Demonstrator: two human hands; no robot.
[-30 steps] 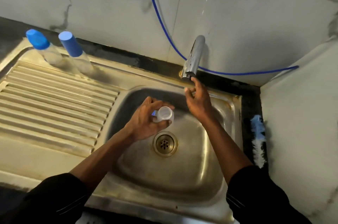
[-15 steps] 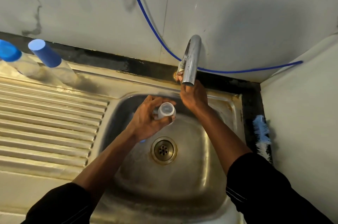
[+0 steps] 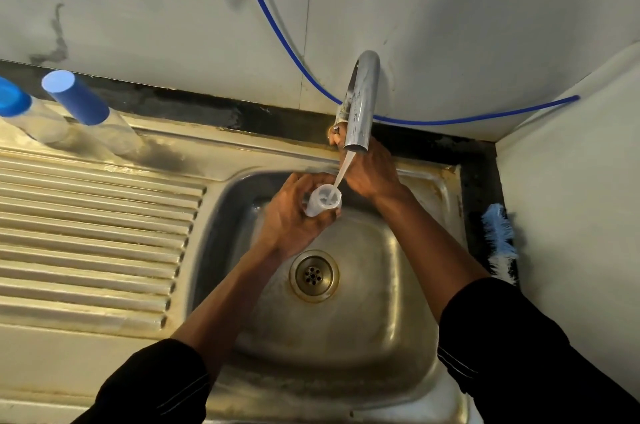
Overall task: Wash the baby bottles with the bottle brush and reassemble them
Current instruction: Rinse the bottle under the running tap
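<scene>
Progress, judged from the head view, sits somewhere in the rinsing stage. The left grip [image 3: 294, 216] is wrapped around one open bottle [image 3: 323, 200] over the sink basin [image 3: 398, 285], mouth tilted up under the stream of water [image 3: 343, 174] falling from the tap spout [image 3: 360, 105]. The right grip [image 3: 370, 171] reaches behind the spout to the tap's base. Its fingers are mostly hidden, so I cannot tell whether they are clamped on a handle or merely resting there. The bottle brush [image 3: 498, 240] lies untouched on the dark bench strip to the right of the basin, well apart from both hands, so scrubbing of this bottle looks not yet done. Two capped bottles [image 3: 74, 96] stand at the back left by the drainboard [image 3: 86, 233] and look assembled, though whether they are washed cannot be told. The bottle in hand is a translucent, milky plastic cylinder, likely slippery when wet. The caps are smooth, matte blue plastic. The brush has soft blue and white bristles in a fluffy column. The basin and ribbed drainboard are dull, stained steel, with a round perforated drain [image 3: 314, 275]. The spout is polished chrome, and a thin blue hose [image 3: 277, 29] crosses the veined marble wall.
</scene>
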